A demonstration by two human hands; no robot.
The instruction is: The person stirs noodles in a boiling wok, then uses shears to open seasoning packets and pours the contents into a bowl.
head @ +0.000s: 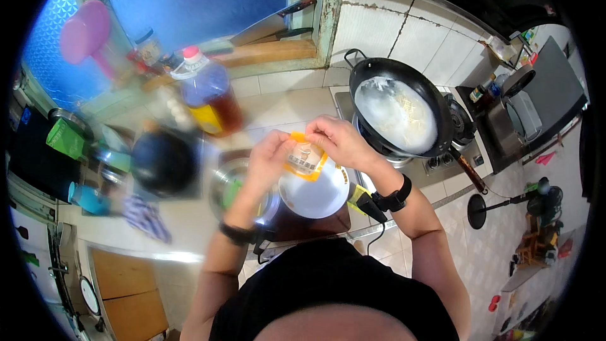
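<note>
A small orange-edged food packet [307, 157] is pinched near its top edge by both of my hands. My left hand [267, 154] grips its left corner, and my right hand [334, 139] grips the upper right one. Beneath the packet is a white plate [315, 196] with nothing visible on its bare part. Left of it, partly behind my left forearm, a metal bowl [218, 187] holds something green. To the right a black wok [438, 118] stands on the gas stove, with whitish liquid and pale strands [405, 111] inside.
An oil jug [215, 99] stands at the back left, beside a dark round pot or lid [164, 161]. A striped cloth [147, 218] lies on the counter. Knives [272, 23] rest at the window ledge. The wok's handle [468, 169] juts past the stove's front edge.
</note>
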